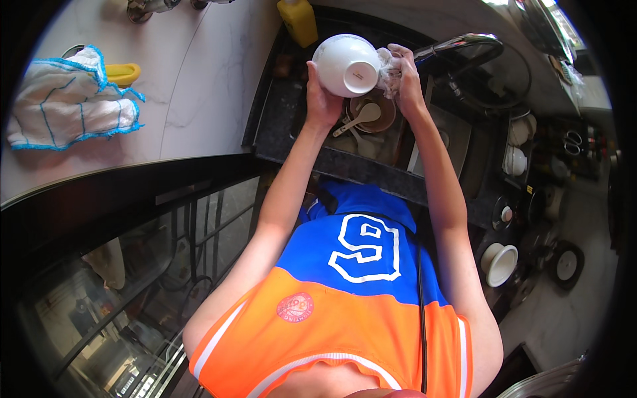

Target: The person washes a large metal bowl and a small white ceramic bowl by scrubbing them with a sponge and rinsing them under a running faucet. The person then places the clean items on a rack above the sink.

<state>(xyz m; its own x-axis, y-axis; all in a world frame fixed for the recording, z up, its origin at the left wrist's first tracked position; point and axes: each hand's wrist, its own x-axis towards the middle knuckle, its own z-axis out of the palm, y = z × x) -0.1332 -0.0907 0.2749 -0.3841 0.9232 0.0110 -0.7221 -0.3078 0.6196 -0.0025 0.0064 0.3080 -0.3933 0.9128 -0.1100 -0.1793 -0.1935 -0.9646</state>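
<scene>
A white ceramic bowl [343, 62] is tilted over the dark sink, its foot ring facing the camera. My left hand [323, 99] grips it from the lower left, thumb up along the side. On its right side my right hand [408, 79] holds a crumpled, wet-looking whitish cloth [388, 72] against the bowl. Beneath them in the sink basin lie a white spoon [367, 113] and a round brownish bowl [387, 119], with more pale ware partly in shadow. A chrome faucet [468, 42] arches in from the right, close to my right hand.
A yellow bottle [298, 22] stands at the sink's back left. On the marble counter at left lie a blue-edged white cloth [74, 109] and a yellow object [123, 73]. The black sink edge [368, 168] runs before me. White bowls [515, 161] and a white pot [500, 265] are at right.
</scene>
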